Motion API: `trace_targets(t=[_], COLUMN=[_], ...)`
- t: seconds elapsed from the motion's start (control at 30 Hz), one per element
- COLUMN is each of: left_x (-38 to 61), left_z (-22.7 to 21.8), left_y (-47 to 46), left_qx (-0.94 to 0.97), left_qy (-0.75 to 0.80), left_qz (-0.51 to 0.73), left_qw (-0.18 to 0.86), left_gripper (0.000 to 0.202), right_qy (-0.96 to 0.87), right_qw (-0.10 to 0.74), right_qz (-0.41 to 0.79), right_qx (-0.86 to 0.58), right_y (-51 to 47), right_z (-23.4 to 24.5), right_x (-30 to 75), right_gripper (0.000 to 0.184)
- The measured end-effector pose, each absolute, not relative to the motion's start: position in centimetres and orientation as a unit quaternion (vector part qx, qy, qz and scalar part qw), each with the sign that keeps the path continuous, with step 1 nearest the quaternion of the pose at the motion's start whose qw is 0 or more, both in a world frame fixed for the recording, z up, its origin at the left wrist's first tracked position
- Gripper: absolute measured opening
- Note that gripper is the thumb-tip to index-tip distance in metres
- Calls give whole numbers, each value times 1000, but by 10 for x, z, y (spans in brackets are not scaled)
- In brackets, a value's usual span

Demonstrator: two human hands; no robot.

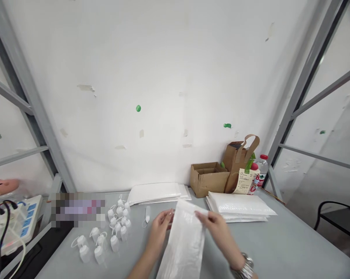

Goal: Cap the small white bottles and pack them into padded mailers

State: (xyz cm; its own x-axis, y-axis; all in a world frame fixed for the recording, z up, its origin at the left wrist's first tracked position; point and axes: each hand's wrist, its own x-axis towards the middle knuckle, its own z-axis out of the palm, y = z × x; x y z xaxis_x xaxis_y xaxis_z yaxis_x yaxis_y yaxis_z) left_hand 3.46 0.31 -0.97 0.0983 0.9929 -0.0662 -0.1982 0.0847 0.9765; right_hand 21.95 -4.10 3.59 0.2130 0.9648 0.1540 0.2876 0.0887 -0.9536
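A white padded mailer (186,240) stands tilted in front of me, its top end pointing at the wall and its lower end cut off by the frame. My right hand (214,223) pinches its upper right edge between thumb and fingers. At the upper left edge, my left hand (162,223) is closed, its fingertips partly behind the mailer. Whether a small item is also in those fingers I cannot make out. Left of my left hand lies a small clear bottle with a looped cap (147,215). Several similar small bottles (114,243) stand farther left.
Flat white mailers (154,192) lie against the wall, and a pile of padded mailers (241,205) lies at right. Behind are an open cardboard box (211,182), a brown paper bag (231,166) and a red-capped bottle (262,168). A power strip (25,221) sits far left.
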Motion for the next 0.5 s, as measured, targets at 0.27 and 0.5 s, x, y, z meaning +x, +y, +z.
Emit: trace_targets(t=[0.27,0.5], left_x=[34,33], left_z=[-11,-11], left_y=[4,5], left_qx=[452,452], left_qy=[470,470], left_qz=[509,519], left_qw=[561,553], left_gripper=[53,49], right_qy=[-445,-715], right_qw=[597,300], right_qz=[-360,-407], right_qx=[-562,-483], right_y=[-96,-33], right_z=[113,58], right_x=[306,347], right_gripper=[22,35])
